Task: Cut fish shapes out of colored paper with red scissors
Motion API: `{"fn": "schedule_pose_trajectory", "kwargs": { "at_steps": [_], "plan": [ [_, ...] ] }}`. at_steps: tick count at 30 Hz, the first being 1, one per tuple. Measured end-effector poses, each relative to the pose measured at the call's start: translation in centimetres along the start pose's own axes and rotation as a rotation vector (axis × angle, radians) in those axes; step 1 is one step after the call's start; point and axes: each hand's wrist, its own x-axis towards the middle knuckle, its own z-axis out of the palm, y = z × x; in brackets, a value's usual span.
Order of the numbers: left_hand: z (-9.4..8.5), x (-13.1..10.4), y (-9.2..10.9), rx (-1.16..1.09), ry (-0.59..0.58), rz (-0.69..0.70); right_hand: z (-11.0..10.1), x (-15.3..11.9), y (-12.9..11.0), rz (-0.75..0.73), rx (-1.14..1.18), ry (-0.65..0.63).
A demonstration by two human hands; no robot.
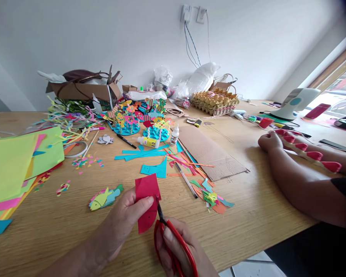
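Observation:
A red piece of paper (147, 184) with a fish drawn in dark lines is pinched between the thumb and fingers of my left hand (132, 211), above the front of the table. My right hand (181, 246) grips red-handled scissors (182, 239), fingers through the loops. The dark blades meet the right edge of the paper, close to my left thumb. Left of my left hand lies a small pile of cut paper fish (103, 198), a yellow one on top. Beyond the red paper is a blue sheet (154, 168) with a drawn fish.
Colored sheets (14, 165) are stacked at left. Scraps (212, 196), a pen (186, 180) and cardboard (210, 154) lie right of center. Behind are glue bottles (174, 135), decorated fish pieces and egg cartons (216, 102). Another person's arms (288, 173) rest at right.

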Motion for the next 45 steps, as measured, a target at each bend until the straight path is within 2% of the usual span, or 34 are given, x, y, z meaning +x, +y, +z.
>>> {"fn": "schedule_pose_trajectory", "kwargs": {
  "at_steps": [7, 17, 28, 37, 45],
  "plan": [
    [0.3, -0.2, 0.1, 0.027, -0.007, 0.026, 0.0, 0.0, -0.1, -0.017, -0.045, -0.005],
    [0.0, 0.0, -0.1, 0.028, -0.009, 0.02, 0.1, -0.1, -1.1, -0.055, -0.223, -0.018],
    [-0.5, -0.1, -0.3, -0.049, -0.013, -0.004, 0.5, 0.0, -0.1, -0.002, -0.064, 0.007],
    [-0.5, -0.2, -0.5, -0.068, 0.019, -0.003, 0.8, 0.2, -0.5, -0.009, -0.101, -0.017],
    [-0.7, -0.4, -0.5, -0.117, -0.036, -0.021, 0.6, 0.3, -0.9, -0.029, -0.198, -0.057]
  ]
}}
